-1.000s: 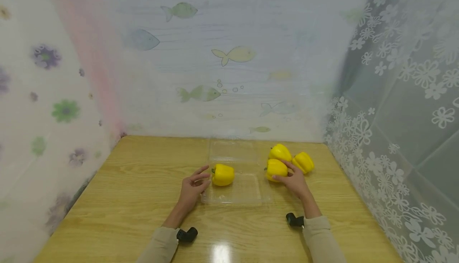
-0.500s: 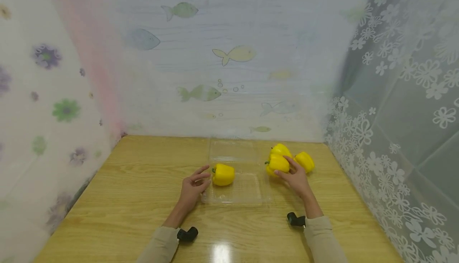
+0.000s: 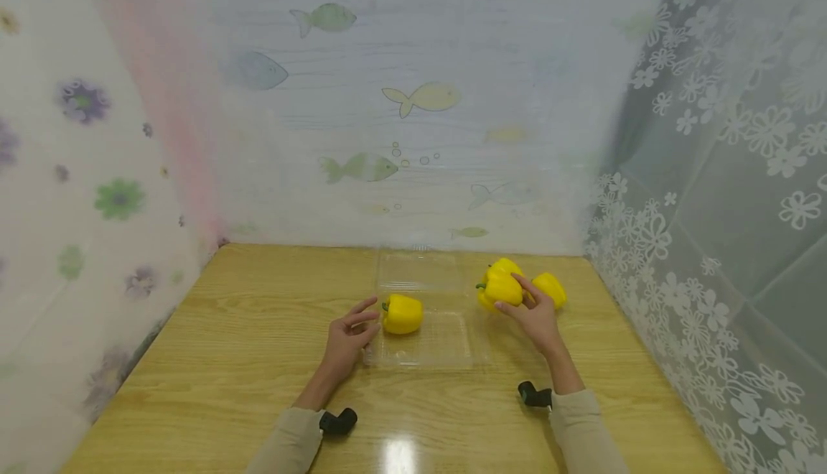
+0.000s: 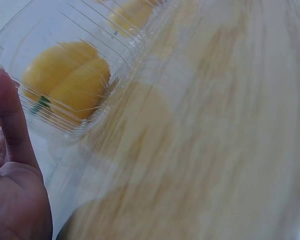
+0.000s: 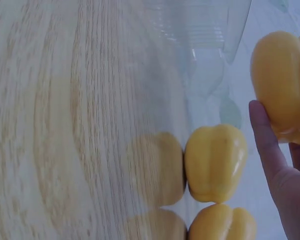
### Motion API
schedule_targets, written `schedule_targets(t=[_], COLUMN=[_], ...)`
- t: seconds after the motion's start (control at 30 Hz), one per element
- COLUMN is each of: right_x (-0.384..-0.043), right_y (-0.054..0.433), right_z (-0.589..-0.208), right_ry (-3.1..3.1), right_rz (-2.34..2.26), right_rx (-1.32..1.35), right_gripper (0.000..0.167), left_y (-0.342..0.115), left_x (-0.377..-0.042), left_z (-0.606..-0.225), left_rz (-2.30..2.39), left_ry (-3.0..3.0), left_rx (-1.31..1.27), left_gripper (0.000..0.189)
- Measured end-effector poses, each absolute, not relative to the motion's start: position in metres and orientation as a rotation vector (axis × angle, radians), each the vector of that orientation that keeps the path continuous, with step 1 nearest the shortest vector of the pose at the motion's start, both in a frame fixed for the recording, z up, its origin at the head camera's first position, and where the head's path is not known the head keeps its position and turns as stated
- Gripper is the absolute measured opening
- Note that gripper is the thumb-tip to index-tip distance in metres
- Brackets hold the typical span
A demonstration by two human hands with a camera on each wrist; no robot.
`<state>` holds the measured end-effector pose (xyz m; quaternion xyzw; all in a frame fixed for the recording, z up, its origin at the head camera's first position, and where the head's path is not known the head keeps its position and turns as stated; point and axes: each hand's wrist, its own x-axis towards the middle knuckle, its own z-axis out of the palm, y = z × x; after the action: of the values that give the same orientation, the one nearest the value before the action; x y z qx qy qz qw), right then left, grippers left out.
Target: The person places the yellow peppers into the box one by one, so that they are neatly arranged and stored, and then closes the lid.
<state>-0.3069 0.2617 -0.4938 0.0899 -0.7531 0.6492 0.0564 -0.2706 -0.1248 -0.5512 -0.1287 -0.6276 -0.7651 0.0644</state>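
My right hand (image 3: 538,322) grips a yellow bell pepper (image 3: 503,290) between thumb and fingers. In the right wrist view this held pepper (image 5: 280,82) is raised off the table. Two more yellow peppers stay on the table behind and beside it, a partly covered one (image 3: 506,266) and one to the right (image 3: 550,290). My left hand (image 3: 347,342) is at the left edge of a clear plastic clamshell box (image 3: 446,345), fingers loosely extended; its fingertip seems to touch the box in the left wrist view. Inside the box's near half lies a single pepper (image 3: 403,314), stem to the left.
The box's clear lid (image 3: 420,273) lies folded back toward the patterned back curtain (image 3: 413,136). Wood-grain table (image 3: 258,301) surrounds the box. A flowered curtain (image 3: 704,266) hangs along the right side. Each wrist carries a small black camera, such as the left one (image 3: 339,422).
The right hand has lifted its pepper from the table, upward and slightly away, so it now covers more of the pepper behind. My left hand and the box have kept their places.
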Motion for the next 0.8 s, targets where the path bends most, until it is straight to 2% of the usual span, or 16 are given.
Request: schedule_targets(t=[0.4,0.8], right_x=[-0.3095,-0.3105], right_y=[0.2585,0.2556], right_z=[-0.4956,-0.4934], right_ry=[-2.245,-2.314], right_rz=[1.951,1.922], right_rx=[0.462,0.520], right_gripper=[0.075,0.073], left_y=[-0.1243,-0.1252], left_x=[-0.2714,-0.2715], left_z=[-0.5513,-0.5541], left_rz=[-2.313,-2.308], left_ry=[-1.886,-1.877], left_rx=[-0.394,-0.428], left_gripper=[0.029,0.031])
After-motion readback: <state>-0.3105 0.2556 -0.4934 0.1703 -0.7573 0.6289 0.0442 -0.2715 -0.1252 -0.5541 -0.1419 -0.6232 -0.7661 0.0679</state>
